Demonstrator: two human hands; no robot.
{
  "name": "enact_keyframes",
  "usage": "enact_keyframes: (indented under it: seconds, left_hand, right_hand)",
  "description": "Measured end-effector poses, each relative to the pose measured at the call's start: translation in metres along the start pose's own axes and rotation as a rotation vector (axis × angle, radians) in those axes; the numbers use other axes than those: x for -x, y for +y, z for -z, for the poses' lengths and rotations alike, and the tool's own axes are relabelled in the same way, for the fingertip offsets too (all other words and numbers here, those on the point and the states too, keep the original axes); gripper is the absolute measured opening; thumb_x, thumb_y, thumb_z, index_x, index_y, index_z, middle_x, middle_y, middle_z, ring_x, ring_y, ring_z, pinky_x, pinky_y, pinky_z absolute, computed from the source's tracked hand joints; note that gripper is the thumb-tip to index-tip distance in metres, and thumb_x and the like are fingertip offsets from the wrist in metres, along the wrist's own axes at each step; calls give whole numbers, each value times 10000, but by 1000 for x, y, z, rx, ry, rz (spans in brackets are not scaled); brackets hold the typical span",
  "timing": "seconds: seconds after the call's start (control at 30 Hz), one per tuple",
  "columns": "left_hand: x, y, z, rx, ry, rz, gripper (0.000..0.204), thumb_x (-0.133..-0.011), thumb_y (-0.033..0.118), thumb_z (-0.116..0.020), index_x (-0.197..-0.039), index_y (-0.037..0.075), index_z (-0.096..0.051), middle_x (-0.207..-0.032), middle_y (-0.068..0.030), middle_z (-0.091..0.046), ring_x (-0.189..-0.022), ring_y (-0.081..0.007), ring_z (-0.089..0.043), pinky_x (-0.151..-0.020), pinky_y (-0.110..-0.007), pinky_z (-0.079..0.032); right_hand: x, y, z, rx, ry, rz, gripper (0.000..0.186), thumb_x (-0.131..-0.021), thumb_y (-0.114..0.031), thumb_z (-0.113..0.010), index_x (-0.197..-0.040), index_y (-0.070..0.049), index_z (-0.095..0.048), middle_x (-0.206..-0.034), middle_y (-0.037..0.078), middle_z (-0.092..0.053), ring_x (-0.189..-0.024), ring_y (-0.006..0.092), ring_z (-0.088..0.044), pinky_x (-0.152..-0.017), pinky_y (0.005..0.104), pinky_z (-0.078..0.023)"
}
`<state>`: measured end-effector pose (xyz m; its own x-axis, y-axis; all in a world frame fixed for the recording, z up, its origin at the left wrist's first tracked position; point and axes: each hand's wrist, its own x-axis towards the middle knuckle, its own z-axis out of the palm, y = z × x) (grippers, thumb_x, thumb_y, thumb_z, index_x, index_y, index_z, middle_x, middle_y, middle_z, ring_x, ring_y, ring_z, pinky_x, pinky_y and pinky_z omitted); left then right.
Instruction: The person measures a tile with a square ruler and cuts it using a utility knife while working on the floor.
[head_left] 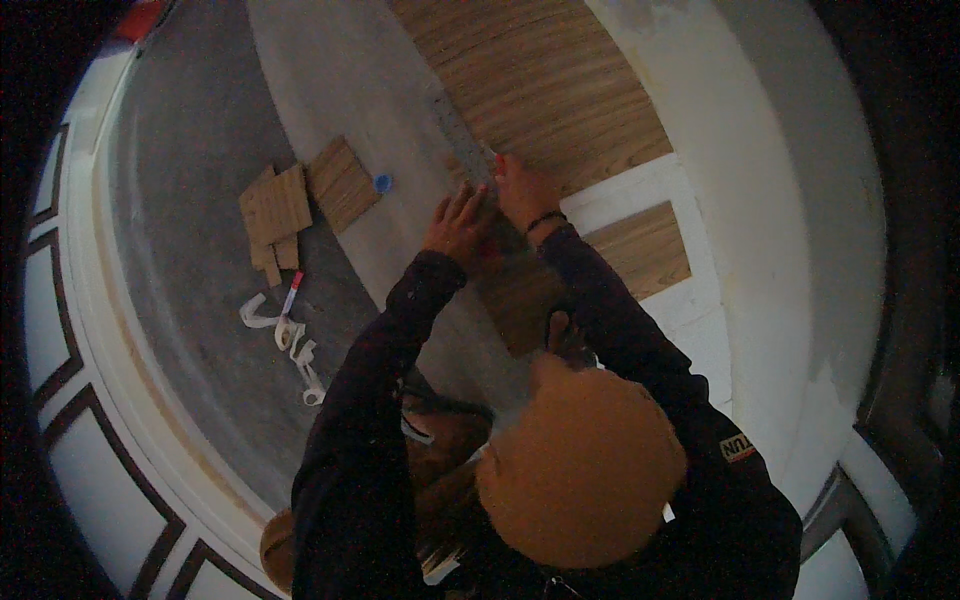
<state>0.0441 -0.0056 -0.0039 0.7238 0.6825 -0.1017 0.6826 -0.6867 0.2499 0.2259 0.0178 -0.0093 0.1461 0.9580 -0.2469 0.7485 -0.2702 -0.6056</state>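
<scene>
My left hand [455,225] rests with fingers apart near the upper end of a wood-look plank piece [515,310]. Just right of it, my right hand [525,195] grips a small red-handled tool [499,160], whose pale tip is at a strip of speckled grey floor beside a large wood-look panel [540,80]. The tool's exact kind is hard to make out. A small round blue object [382,183] sits on a cut plank [340,180] to the left of my hands.
Stacked plank offcuts [275,205], a red-and-white pen-like item [293,285] and tangled white strips [295,340] lie at left. A white wall [770,200] bounds the right, beside another wood piece [645,250]. White skirting with dark-trimmed panels [110,480] runs along the left.
</scene>
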Motion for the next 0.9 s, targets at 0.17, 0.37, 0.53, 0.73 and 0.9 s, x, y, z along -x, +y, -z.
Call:
enact_keyframes:
  seconds: [0.17,0.37,0.53,0.73,0.9]
  left_hand:
    - [19,-14,-8,36,21,23,856,-680,509,-801,-1417,182,-515,-1590,-103,-323,-1478,-363,-269,-1143,-567,-293]
    - [-1,0,1,4,-81,80,945,-687,506,-804,-1476,146,-427,-1579,-92,-342,-1479,-328,-274,-1158,-554,-276]
    - [15,-4,9,78,-77,109,1001,-673,532,-798,-1491,120,-394,-1568,-86,-364,-1471,-315,-290,-1160,-549,-275]
    - [-2,-2,18,57,-25,34,918,-666,524,-771,-1424,96,-479,-1543,-84,-406,-1441,-302,-342,-1102,-534,-339]
    - [-6,-16,15,-9,-267,61,920,-724,561,-770,-1458,111,-446,-1580,-99,-360,-1455,-296,-337,-1123,-543,-310]
  right_hand:
    - [-2,-24,-20,9,-22,13,282,-962,-300,-567,-1174,-113,-568,-961,236,-696,-905,475,-650,-759,574,-503]
    - [-21,-1,-25,0,132,106,288,-969,-250,-524,-1202,-83,-554,-1083,267,-661,-998,492,-621,-822,578,-496]
    - [-3,-13,-26,71,75,256,318,-957,-214,-520,-1219,-35,-535,-1135,265,-646,-1033,495,-610,-852,566,-493]
    - [-10,-19,-4,23,-50,8,366,-952,-201,-522,-1284,-50,-492,-1135,273,-645,-1056,490,-604,-869,567,-490]
    - [5,-49,4,35,25,259,356,-961,-162,-504,-1296,-48,-477,-1129,293,-637,-1039,491,-601,-859,578,-483]
